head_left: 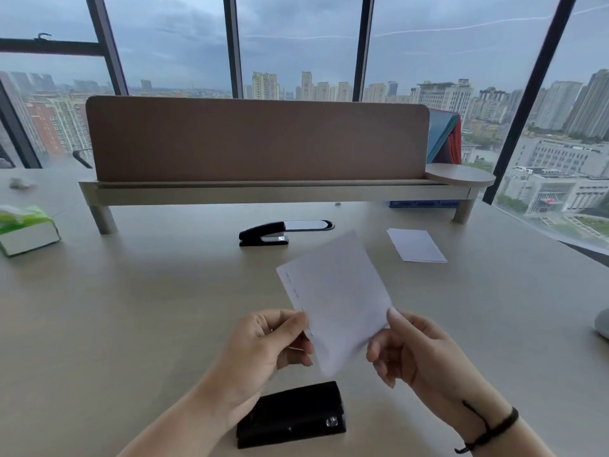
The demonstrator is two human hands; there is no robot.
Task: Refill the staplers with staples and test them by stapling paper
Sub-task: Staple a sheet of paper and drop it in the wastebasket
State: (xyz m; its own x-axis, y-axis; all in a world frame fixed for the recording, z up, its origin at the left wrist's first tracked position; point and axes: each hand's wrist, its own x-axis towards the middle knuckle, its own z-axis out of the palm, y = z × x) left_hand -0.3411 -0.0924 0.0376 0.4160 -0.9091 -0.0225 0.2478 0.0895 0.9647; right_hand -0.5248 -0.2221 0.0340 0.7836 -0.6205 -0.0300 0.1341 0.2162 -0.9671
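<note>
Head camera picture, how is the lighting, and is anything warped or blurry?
Head view: dim overcast daylight from the windows, soft shadows; wide-angle bending tilts the window frames outward; held paper reasonably sharp, staple row visible; near black stapler dark, low detail.

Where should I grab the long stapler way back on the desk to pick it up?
Probably grab the long stapler around its middle, coming down from above. It lies flat with its long sides left to right, so your fingers can pinch front and back. Nothing crowds it.
</note>
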